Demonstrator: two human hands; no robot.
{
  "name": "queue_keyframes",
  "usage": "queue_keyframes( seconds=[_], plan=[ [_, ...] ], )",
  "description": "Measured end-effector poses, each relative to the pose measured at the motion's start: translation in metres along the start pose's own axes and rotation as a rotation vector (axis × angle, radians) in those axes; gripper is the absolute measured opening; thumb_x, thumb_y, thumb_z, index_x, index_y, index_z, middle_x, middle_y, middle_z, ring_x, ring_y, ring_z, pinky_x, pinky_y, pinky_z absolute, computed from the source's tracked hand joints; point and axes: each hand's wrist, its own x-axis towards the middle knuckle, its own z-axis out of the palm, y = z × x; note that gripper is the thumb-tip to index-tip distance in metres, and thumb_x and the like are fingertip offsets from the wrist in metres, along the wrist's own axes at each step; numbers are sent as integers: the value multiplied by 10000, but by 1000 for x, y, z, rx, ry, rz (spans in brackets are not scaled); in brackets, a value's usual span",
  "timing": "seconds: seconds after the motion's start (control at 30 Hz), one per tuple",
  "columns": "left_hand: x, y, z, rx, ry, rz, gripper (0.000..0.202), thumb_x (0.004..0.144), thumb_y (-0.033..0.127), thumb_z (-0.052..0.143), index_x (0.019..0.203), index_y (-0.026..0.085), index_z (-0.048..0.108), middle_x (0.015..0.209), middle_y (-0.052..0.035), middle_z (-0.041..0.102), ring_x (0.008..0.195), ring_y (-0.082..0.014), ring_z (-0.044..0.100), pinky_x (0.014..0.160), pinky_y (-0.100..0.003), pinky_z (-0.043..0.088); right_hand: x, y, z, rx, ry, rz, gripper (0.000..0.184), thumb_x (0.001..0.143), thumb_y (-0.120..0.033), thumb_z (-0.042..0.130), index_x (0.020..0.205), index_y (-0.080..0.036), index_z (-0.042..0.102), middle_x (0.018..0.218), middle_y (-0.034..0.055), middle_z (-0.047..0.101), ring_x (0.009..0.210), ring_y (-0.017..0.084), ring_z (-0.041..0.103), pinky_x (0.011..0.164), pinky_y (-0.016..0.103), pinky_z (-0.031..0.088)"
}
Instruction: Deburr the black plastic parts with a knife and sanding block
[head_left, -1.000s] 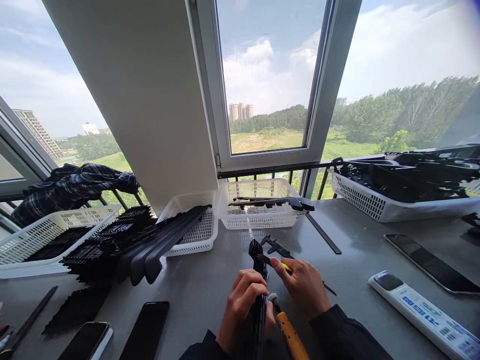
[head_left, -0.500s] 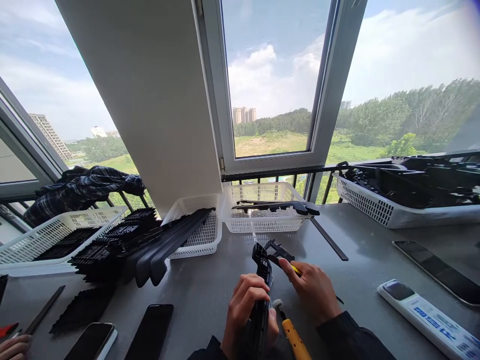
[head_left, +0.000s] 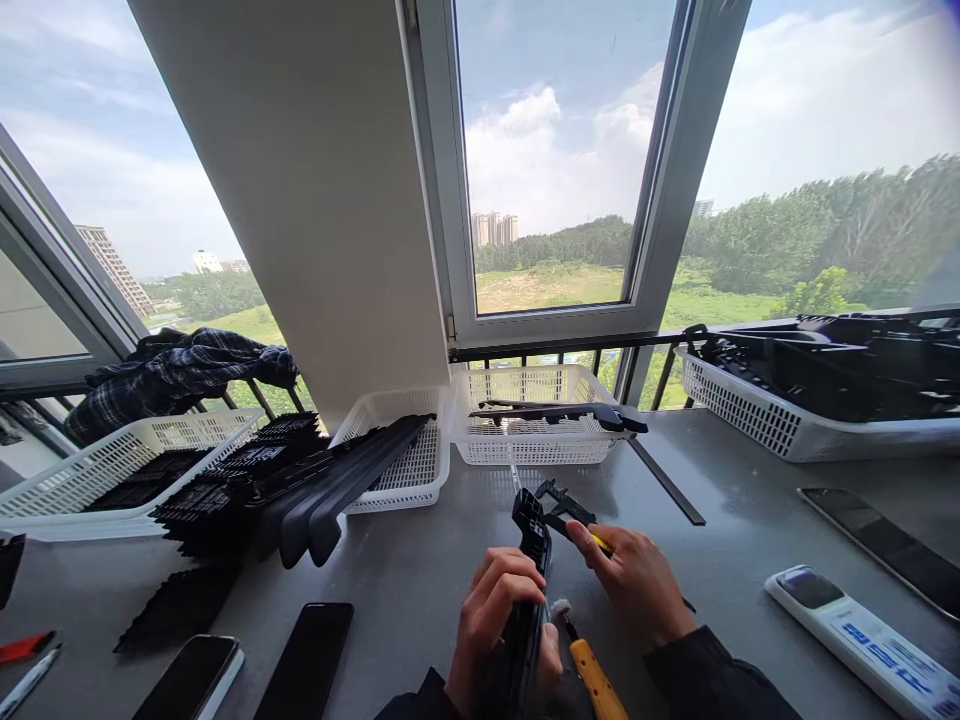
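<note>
In my left hand [head_left: 501,610] is a long black plastic trim part [head_left: 531,525], held upright with its ribbed end pointing away from me. My right hand [head_left: 637,580] grips a yellow-and-black hand tool [head_left: 600,543]; most of it is hidden by the fingers, so its exact kind is unclear. The tool's dark front end meets the ribbed end of the part or lies very close to it. Just behind them lies a black caliper [head_left: 564,500]. Below my right hand rests a tool with an orange handle [head_left: 596,682] and a whitish fluffy tip.
White baskets [head_left: 534,452] line the window side, several with black parts. Long black trim pieces [head_left: 352,490] and a stack of black grids [head_left: 217,500] lie at left. Phones [head_left: 306,660], a white device [head_left: 855,625] and a dark strip [head_left: 667,480] lie on the grey table [head_left: 420,560].
The view has swung slightly left, so everything sits a little further right. Another person's hand and a dark strip at lower left have gone from view. My hands keep nearly the same pose.
</note>
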Motion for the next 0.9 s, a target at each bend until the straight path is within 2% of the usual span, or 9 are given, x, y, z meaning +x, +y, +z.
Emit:
queue_keyframes(
  seconds=[0.33,0.43,0.67,0.9],
  plan=[
    [-3,-1,5,-20,92,-12,103,865,161,579,929,228,533,843,-39,663,839,-201,662,788,-344,574,-1,3,0,-4,79,-3,786,1006,-851,208,578,-245,468,578,50,629,568,205,569,587,304,302],
    [-4,-2,5,-26,46,-15,98,866,164,567,934,227,536,848,-39,662,837,-195,657,780,-333,571,-2,0,0,-2,109,-14,790,1011,-845,182,605,-246,497,595,52,646,589,210,599,593,297,317],
    [-14,-6,5,-74,-136,2,211,819,85,581,969,230,550,843,-41,664,853,-208,656,776,-335,585,-6,-5,3,-60,113,-37,794,982,-885,230,594,-242,487,554,38,601,544,202,561,586,308,261],
    [-11,0,6,-50,-124,4,368,651,3,551,940,230,529,851,-40,658,844,-206,645,761,-331,596,-6,-2,2,-112,115,-10,801,967,-903,233,592,-241,480,566,48,611,576,215,578,606,311,250]
  ],
)
